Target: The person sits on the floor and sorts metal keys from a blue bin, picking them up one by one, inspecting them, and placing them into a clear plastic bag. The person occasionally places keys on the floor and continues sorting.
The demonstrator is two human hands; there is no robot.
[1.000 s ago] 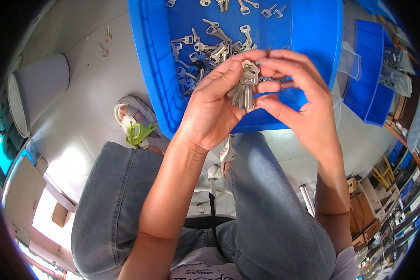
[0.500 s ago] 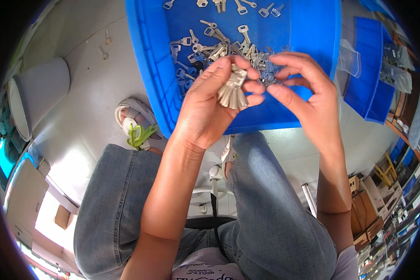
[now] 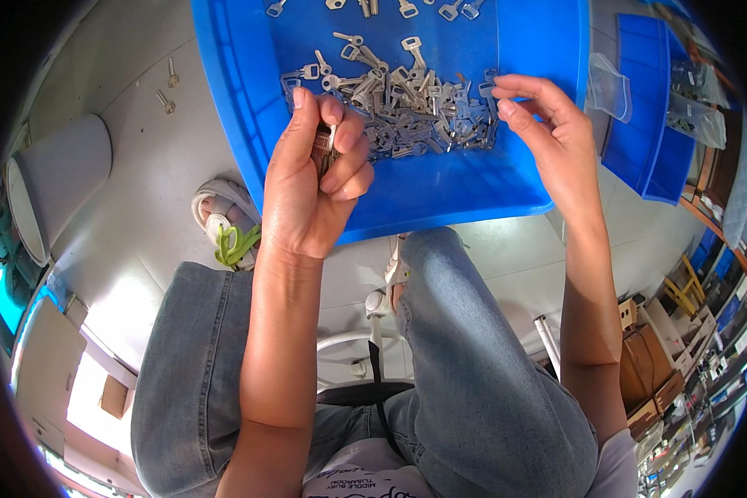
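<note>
Left hand (image 3: 307, 187) curled around bunched metal keys (image 3: 327, 143), above near left corner of blue plastic bin (image 3: 448, 195); right hand (image 3: 560, 137), thumb and forefinger parted, over right edge; loose keys (image 3: 434, 101) heaped mid-bin; two outlying keys (image 3: 166, 103), on floor (image 3: 145, 174) beyond left edge.

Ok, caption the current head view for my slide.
Left hand closed around keys, right hand open at the right side of a blue bin of loose keys.
</note>
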